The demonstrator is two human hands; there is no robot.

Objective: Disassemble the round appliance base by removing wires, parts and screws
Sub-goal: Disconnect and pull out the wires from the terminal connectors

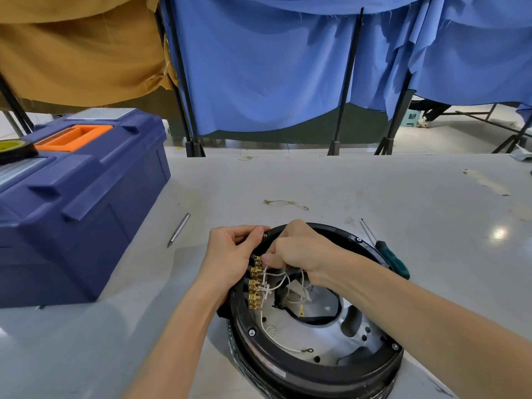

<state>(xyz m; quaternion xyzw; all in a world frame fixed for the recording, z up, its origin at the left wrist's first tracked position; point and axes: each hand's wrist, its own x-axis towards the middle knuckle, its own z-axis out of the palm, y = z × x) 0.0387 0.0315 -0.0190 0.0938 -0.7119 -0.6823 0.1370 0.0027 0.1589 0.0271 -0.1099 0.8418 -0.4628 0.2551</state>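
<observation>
The round black appliance base (313, 367) lies open side up at the near middle of the table. A row of brass terminals (254, 286) sits on its left inner rim, with white wires (276, 279) running from them into the middle. My left hand (233, 260) grips the base's left rim beside the terminals. My right hand (299, 246) reaches over the rim and pinches a white wire at the topmost terminal. One white wire with a ring lug (307, 350) lies loose on the metal plate inside.
A blue toolbox (77, 205) with an orange handle stands at the left, a tape roll (13, 148) on its lid. A metal pen-like tool (179, 229) lies left of the base. A green-handled screwdriver (387, 253) lies right of it. A removed yellowish wire (285, 203) lies behind.
</observation>
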